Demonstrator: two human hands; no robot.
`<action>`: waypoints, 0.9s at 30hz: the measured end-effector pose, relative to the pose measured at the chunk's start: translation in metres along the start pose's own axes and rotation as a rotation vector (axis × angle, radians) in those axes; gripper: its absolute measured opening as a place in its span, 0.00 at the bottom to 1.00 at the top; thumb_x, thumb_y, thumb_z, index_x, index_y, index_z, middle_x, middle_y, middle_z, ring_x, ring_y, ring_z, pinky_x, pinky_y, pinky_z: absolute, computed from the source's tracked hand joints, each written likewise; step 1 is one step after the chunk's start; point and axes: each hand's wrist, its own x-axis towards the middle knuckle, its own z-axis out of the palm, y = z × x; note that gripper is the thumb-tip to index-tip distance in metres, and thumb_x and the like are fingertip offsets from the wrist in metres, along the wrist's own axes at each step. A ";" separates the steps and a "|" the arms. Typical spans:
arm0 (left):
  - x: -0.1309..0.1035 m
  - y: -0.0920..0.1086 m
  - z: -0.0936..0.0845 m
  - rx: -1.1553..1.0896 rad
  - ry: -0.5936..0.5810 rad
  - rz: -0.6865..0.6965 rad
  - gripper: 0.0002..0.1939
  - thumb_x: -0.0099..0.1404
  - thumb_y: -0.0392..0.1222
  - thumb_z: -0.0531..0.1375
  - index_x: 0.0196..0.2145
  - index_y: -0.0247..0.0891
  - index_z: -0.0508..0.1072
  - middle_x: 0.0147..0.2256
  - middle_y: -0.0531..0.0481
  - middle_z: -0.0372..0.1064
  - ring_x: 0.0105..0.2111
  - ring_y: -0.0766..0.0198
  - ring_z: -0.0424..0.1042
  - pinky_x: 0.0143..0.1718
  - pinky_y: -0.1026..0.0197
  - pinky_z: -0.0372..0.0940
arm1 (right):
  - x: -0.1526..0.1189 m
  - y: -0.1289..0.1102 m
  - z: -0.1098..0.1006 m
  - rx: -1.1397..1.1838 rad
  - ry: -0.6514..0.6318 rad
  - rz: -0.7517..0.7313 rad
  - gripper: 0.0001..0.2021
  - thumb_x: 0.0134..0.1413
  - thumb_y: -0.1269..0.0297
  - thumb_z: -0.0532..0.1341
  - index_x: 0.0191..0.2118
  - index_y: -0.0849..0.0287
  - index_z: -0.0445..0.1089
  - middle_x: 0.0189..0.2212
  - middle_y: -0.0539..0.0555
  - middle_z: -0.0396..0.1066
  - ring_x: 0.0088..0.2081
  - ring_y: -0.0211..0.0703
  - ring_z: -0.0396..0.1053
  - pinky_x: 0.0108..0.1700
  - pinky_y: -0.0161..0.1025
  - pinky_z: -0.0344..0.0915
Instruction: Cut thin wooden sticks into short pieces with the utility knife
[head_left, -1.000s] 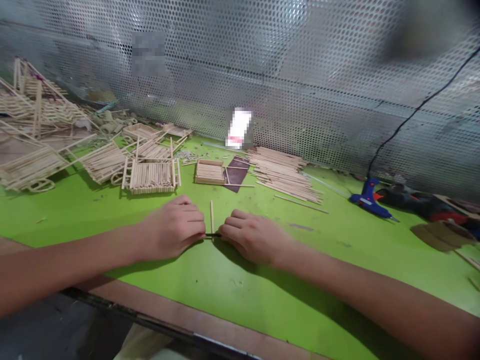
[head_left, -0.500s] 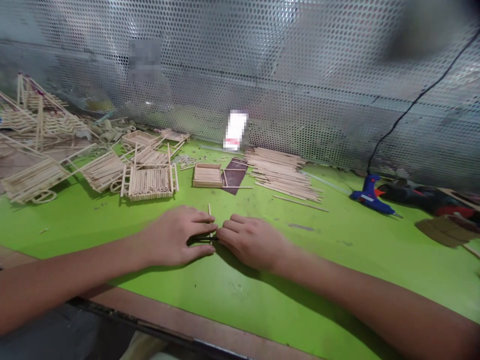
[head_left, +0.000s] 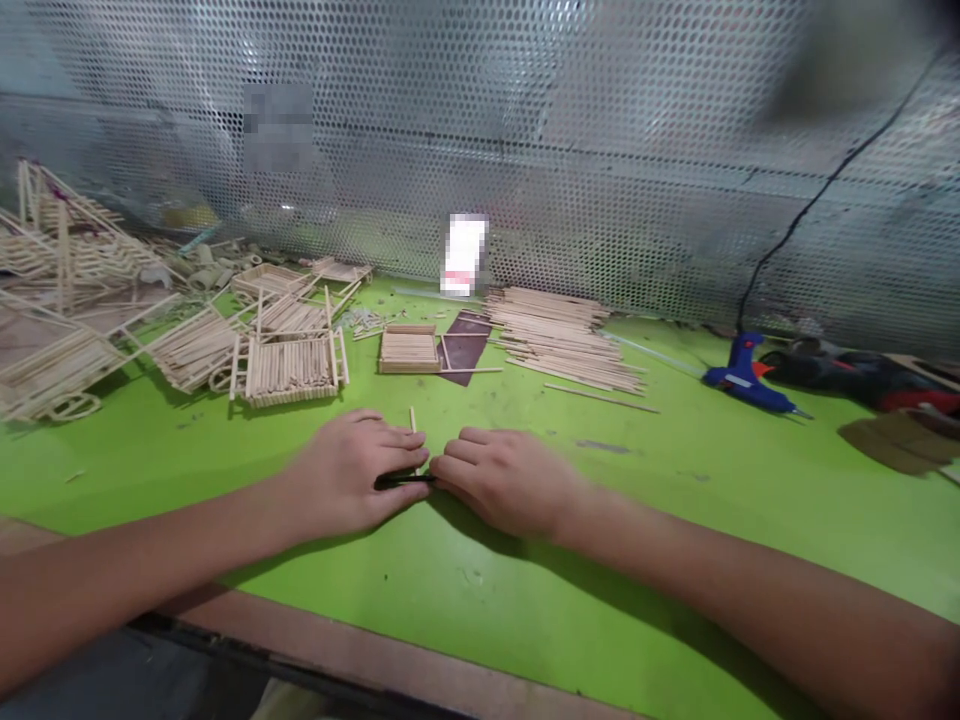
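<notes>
My left hand (head_left: 360,470) lies palm down near the front of the green table, thumb and fingers closed on a thin wooden stick (head_left: 412,420). The stick's far end sticks out beyond the fingertips. Against it rests my right hand (head_left: 506,480), fingers curled round a thin dark tool (head_left: 401,481) whose exact kind I cannot make out. This tool crosses under the left fingers, close to the stick. Beyond the hands sits a small tray of wooden sticks (head_left: 409,350), beside a little stick frame on a dark brown sheet (head_left: 466,350).
Small stick-built carts (head_left: 291,368) crowd the left side. A pile of loose sticks (head_left: 562,335) lies behind my right hand. On the right are a blue glue gun (head_left: 750,378) and a brown round piece (head_left: 892,442). A perforated metal screen (head_left: 570,130) stands at the back.
My left thumb has drawn in toward the fingers, and the stick's near end is now hidden. My right hand has barely moved. The view has shifted slightly.
</notes>
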 end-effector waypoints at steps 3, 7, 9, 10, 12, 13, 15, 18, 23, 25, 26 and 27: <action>-0.001 -0.001 0.001 0.004 -0.003 -0.006 0.18 0.75 0.54 0.59 0.50 0.41 0.81 0.52 0.46 0.80 0.49 0.54 0.81 0.52 0.48 0.70 | -0.005 0.002 0.000 -0.035 -0.008 0.001 0.04 0.69 0.69 0.60 0.42 0.60 0.72 0.33 0.52 0.75 0.35 0.44 0.67 0.35 0.40 0.60; -0.004 -0.003 0.003 -0.002 0.010 -0.008 0.19 0.75 0.56 0.59 0.51 0.41 0.81 0.52 0.47 0.80 0.49 0.53 0.81 0.52 0.48 0.69 | -0.014 0.005 -0.004 -0.071 -0.031 0.026 0.02 0.68 0.69 0.61 0.42 0.59 0.72 0.33 0.52 0.75 0.35 0.44 0.67 0.35 0.40 0.59; -0.006 -0.003 0.002 -0.010 0.029 -0.003 0.20 0.75 0.56 0.59 0.51 0.40 0.81 0.51 0.46 0.80 0.49 0.53 0.80 0.52 0.47 0.69 | -0.016 0.006 -0.005 -0.069 -0.039 0.029 0.03 0.68 0.70 0.61 0.42 0.59 0.72 0.33 0.52 0.75 0.35 0.44 0.67 0.35 0.40 0.60; -0.007 -0.003 0.002 -0.017 0.044 0.001 0.20 0.75 0.55 0.59 0.51 0.39 0.80 0.51 0.46 0.80 0.49 0.53 0.80 0.52 0.48 0.68 | -0.016 0.006 -0.006 -0.066 -0.042 0.032 0.03 0.68 0.69 0.60 0.42 0.59 0.72 0.33 0.52 0.75 0.35 0.44 0.67 0.35 0.40 0.60; -0.010 -0.002 -0.001 -0.026 0.076 0.009 0.18 0.76 0.53 0.58 0.52 0.38 0.79 0.49 0.46 0.81 0.47 0.54 0.79 0.50 0.49 0.68 | -0.015 0.006 -0.007 -0.055 -0.045 0.035 0.04 0.69 0.69 0.60 0.42 0.59 0.72 0.33 0.52 0.75 0.35 0.44 0.67 0.35 0.40 0.60; -0.011 -0.001 -0.002 -0.028 0.090 0.015 0.17 0.77 0.51 0.57 0.51 0.38 0.79 0.47 0.46 0.81 0.45 0.55 0.79 0.48 0.50 0.68 | -0.014 0.005 -0.007 -0.048 -0.046 0.036 0.04 0.69 0.69 0.60 0.41 0.59 0.72 0.33 0.52 0.75 0.35 0.43 0.67 0.35 0.40 0.60; -0.012 0.000 -0.005 -0.032 0.102 0.035 0.14 0.78 0.48 0.57 0.47 0.38 0.79 0.42 0.48 0.81 0.41 0.57 0.77 0.44 0.53 0.66 | -0.013 0.005 -0.007 -0.037 -0.049 0.033 0.04 0.69 0.69 0.60 0.41 0.59 0.72 0.33 0.52 0.75 0.34 0.43 0.67 0.35 0.40 0.60; -0.010 0.002 -0.007 -0.064 0.090 0.066 0.12 0.78 0.44 0.58 0.42 0.37 0.79 0.37 0.49 0.80 0.37 0.60 0.74 0.41 0.56 0.64 | -0.014 0.006 -0.007 -0.030 -0.048 0.029 0.04 0.68 0.70 0.60 0.41 0.59 0.72 0.33 0.52 0.75 0.34 0.43 0.66 0.35 0.39 0.59; -0.006 0.004 -0.007 -0.083 0.093 0.079 0.10 0.76 0.39 0.58 0.38 0.34 0.77 0.34 0.49 0.77 0.34 0.61 0.71 0.40 0.57 0.62 | -0.014 0.006 -0.005 -0.002 -0.042 0.040 0.04 0.68 0.70 0.61 0.41 0.60 0.73 0.32 0.52 0.75 0.33 0.42 0.66 0.34 0.39 0.59; -0.010 0.002 -0.009 -0.079 0.086 0.076 0.10 0.76 0.39 0.58 0.38 0.34 0.77 0.34 0.48 0.76 0.34 0.60 0.70 0.40 0.57 0.62 | -0.008 0.004 -0.005 0.025 -0.038 0.049 0.05 0.70 0.68 0.60 0.41 0.60 0.73 0.32 0.52 0.75 0.34 0.42 0.66 0.34 0.38 0.59; -0.014 0.001 -0.011 -0.075 0.077 0.067 0.10 0.76 0.39 0.58 0.38 0.35 0.77 0.34 0.48 0.76 0.34 0.60 0.70 0.40 0.56 0.61 | -0.004 0.003 -0.004 0.040 -0.035 0.045 0.06 0.71 0.68 0.59 0.42 0.60 0.74 0.32 0.52 0.75 0.34 0.41 0.67 0.34 0.38 0.59; -0.018 -0.001 -0.012 -0.067 0.065 0.053 0.11 0.76 0.39 0.57 0.38 0.35 0.77 0.34 0.49 0.76 0.34 0.60 0.70 0.39 0.56 0.61 | 0.000 0.002 -0.004 0.053 -0.033 0.036 0.07 0.72 0.67 0.58 0.42 0.60 0.74 0.33 0.52 0.75 0.34 0.41 0.67 0.34 0.38 0.59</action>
